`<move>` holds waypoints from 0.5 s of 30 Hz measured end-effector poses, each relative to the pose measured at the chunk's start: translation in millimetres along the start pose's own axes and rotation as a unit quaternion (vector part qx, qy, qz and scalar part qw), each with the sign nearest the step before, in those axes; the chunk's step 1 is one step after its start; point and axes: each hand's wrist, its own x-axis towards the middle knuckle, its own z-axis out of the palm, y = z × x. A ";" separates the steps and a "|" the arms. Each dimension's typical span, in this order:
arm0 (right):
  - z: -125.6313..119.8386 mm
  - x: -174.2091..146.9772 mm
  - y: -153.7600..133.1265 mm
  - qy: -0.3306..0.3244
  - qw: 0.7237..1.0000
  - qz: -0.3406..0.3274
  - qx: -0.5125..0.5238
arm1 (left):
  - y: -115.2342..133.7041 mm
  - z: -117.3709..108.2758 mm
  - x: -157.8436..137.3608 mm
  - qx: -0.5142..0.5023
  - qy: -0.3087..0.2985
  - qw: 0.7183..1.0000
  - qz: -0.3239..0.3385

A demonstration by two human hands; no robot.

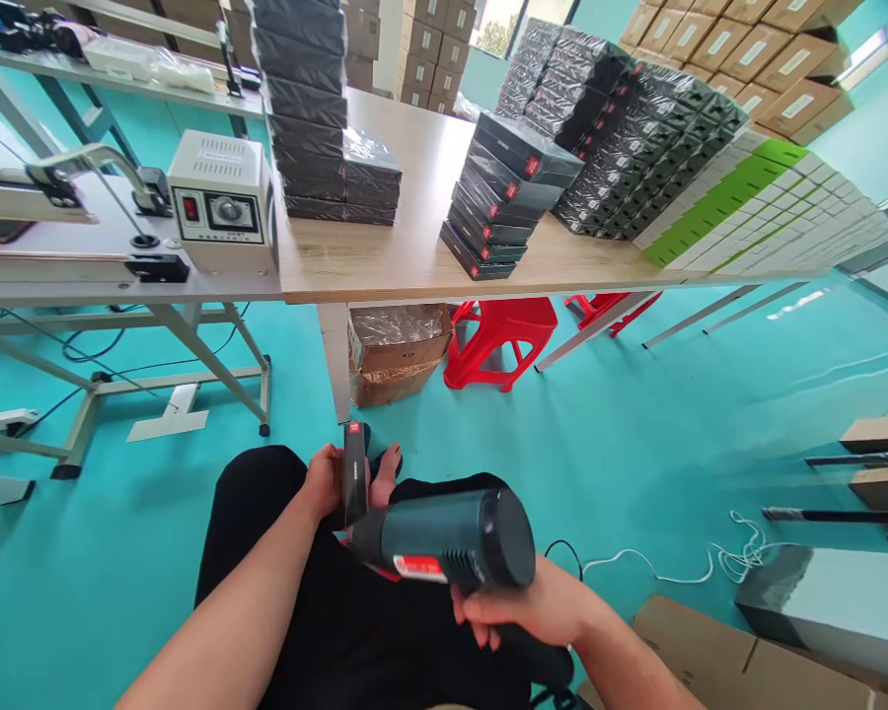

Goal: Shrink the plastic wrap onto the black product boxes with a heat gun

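Observation:
My left hand grips a slim dark box with a small red label at its end, held edge-up over my lap. My right hand is closed round the handle of a dark green heat gun. The gun points left, and its nozzle is close to the lower end of the box; I cannot tell whether they touch. Part of my left hand's fingers is hidden behind the box. On the table ahead stands a leaning stack of similar dark boxes with red labels.
Wrapped dark boxes are piled at the wooden table's left end, with more rows and white-green boxes to the right. A sealing machine stands left. Below are a red stool and cartons. A white cable crosses the floor.

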 end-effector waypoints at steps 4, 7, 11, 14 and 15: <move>2.3 -6.5 17.9 0.009 0.999 0.041 -0.015 | 6.1 0.7 -8.6 -0.040 -0.079 0.995 -0.050; -0.9 -4.5 29.5 0.060 0.995 0.013 0.074 | 8.8 0.3 -15.4 -0.059 -0.131 0.988 -0.047; -9.7 -6.1 34.8 0.130 0.982 -0.004 0.139 | 10.6 -0.3 -20.6 -0.050 -0.123 0.991 -0.030; -17.1 -9.8 33.8 0.166 0.973 -0.007 0.158 | 8.7 1.2 -20.3 -0.005 -0.099 0.994 -0.040; -19.5 -10.5 33.6 0.177 0.970 -0.011 0.164 | 7.1 2.1 -19.7 0.015 -0.097 0.994 -0.048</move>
